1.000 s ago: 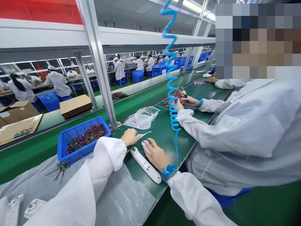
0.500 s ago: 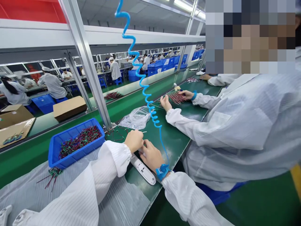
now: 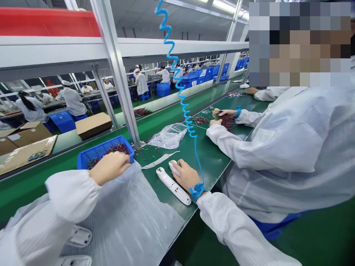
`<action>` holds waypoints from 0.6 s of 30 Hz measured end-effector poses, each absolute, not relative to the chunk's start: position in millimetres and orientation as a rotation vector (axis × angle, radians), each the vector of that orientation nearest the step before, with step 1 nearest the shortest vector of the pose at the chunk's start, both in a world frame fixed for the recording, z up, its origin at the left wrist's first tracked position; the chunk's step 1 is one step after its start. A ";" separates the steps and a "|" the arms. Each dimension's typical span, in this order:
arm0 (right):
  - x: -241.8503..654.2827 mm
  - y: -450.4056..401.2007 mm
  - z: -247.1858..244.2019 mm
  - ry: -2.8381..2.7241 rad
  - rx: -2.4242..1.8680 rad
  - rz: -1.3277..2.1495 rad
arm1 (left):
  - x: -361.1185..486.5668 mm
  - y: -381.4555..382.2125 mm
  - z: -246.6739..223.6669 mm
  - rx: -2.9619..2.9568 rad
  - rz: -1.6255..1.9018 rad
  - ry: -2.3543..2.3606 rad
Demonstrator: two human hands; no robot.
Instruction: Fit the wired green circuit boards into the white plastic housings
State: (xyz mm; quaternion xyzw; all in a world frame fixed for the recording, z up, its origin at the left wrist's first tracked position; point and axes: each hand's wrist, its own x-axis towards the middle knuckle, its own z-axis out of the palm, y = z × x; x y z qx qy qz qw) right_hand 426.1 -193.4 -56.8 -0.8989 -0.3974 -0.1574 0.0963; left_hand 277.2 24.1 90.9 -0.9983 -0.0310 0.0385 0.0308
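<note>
My left hand hangs over the near rim of a blue plastic bin filled with red, green and dark wire leads. Its curled fingers hide whatever they may hold. My right hand rests on the green mat, its fingers around a small white oval plastic part. Beside that hand lies a long white plastic housing. A blue wrist strap circles my right wrist, and its coiled blue cord rises past the mat.
A clear plastic bag, a white strip and loose wires lie on the mat. A ribbed translucent sheet covers the near left. A co-worker's hands work wires at the right, beside an aluminium upright.
My left hand has moved left, from the white part to over the blue bin. My right hand now rests on the white part, and the view has shifted slightly.
</note>
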 end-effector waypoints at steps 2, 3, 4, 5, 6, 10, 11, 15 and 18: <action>426.3 -192.3 -56.2 -1.185 -2.666 -0.467 | 232.1 49.2 92.2 -3.108 0.257 -0.163; 426.6 -191.5 -56.3 -1.189 -2.666 -0.467 | 209.3 59.8 89.9 -3.135 0.320 -0.202; 427.1 -190.6 -56.7 -1.193 -2.665 -0.469 | 187.0 68.9 86.0 -3.164 0.362 -0.250; 427.8 -189.9 -57.4 -1.194 -2.662 -0.471 | 165.5 76.4 80.9 -3.192 0.384 -0.307; 428.6 -189.5 -58.0 -1.195 -2.658 -0.473 | 145.3 82.6 75.0 -3.217 0.378 -0.367; 432.5 -192.2 -53.7 -1.195 -2.609 -0.479 | 83.1 99.8 50.3 -3.288 0.311 -0.581; 432.3 -192.9 -49.2 -1.178 -2.590 -0.490 | 73.4 104.0 45.5 -3.299 0.281 -0.629; 408.2 -177.5 -18.7 -1.091 -2.459 -0.545 | 64.7 125.0 33.0 -3.332 0.165 -0.788; 349.9 -133.3 0.1 -1.267 -2.302 -0.411 | 88.3 143.9 25.4 -3.329 0.153 -0.861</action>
